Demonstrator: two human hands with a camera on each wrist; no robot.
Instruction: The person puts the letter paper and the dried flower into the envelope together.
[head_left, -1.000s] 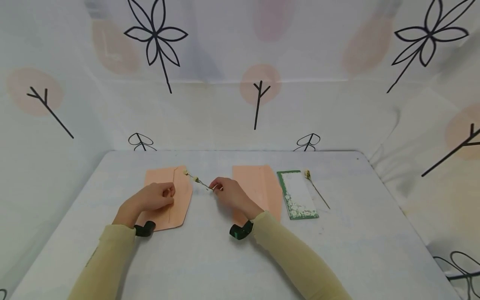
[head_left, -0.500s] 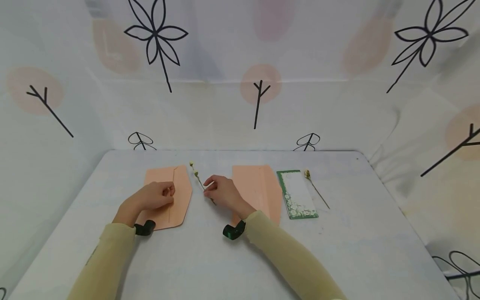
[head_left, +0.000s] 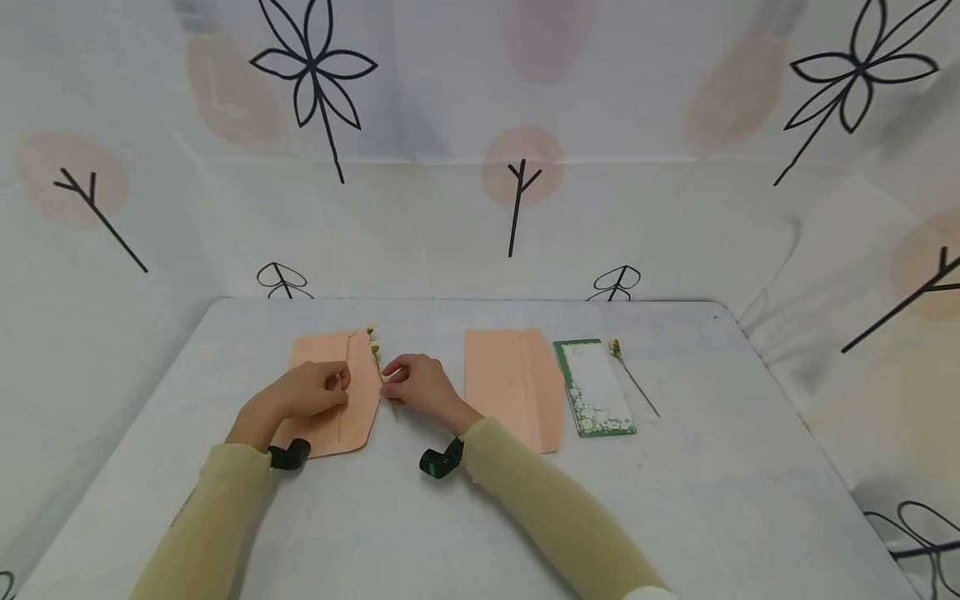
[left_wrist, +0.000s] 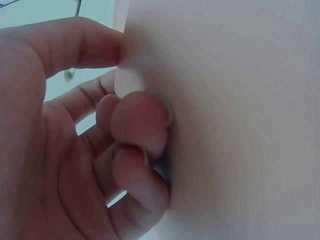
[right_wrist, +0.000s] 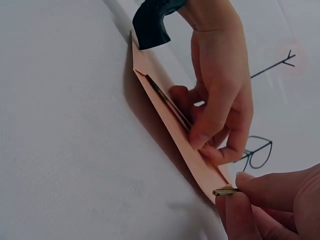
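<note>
A peach envelope (head_left: 363, 417) lies at the left of the table, its flap side pointing right. My left hand (head_left: 307, 390) grips it near the opening with curled fingers; in the right wrist view the envelope (right_wrist: 167, 117) is tipped up and its slot gapes slightly beside those fingers. Between thumb and fingertips, my right hand (head_left: 423, 385) pinches the stem of a small dried flower (head_left: 376, 348) with pale yellow blooms. The blooms stand at the envelope's right edge. The cut stem end (right_wrist: 223, 192) pokes out from the right fingertips.
Right of the hands lies a second peach envelope (head_left: 506, 375). Beside it are a white card with a green floral border (head_left: 600, 387) and another dried flower (head_left: 636, 385). A patterned cloth (head_left: 420, 225) hangs behind the table.
My right hand has moved left with the flower, which has turned from slanting to nearly upright beside the left envelope. My left hand stays on the envelope.
</note>
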